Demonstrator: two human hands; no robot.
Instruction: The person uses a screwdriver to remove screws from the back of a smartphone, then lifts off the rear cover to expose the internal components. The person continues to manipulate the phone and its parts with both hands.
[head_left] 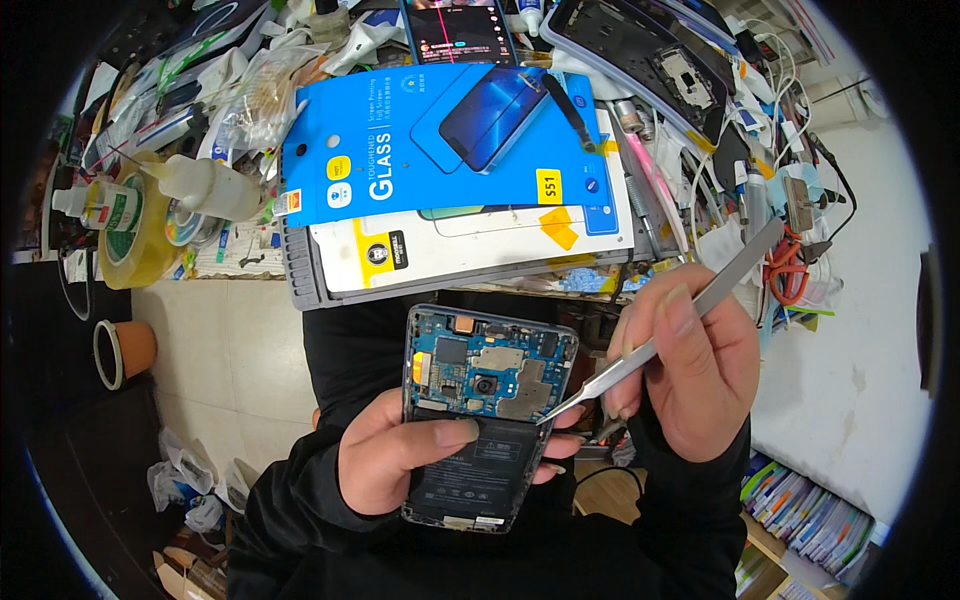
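Note:
An opened smartphone (490,385) lies in my left hand (385,455), its back cover off. My left thumb presses on the black battery (470,470), while the fingers wrap beneath and show at the phone's right edge. The blue circuit board with metal shields and a camera module (485,384) fills the upper half. Between the thumb and fingers of my right hand (695,365) is a pair of metal tweezers (665,335). Their tip meets the phone near its right edge, where board and battery join; whether anything is pinched there is too small to tell.
Beyond the phone, a cluttered bench holds a blue screen-protector package (400,180), black tweezers (570,112), a lit phone (458,35) and an empty phone frame (640,65). Bottles (210,187) and a tape roll (140,235) stand at left. Below right is a shelf of thin packets (810,515).

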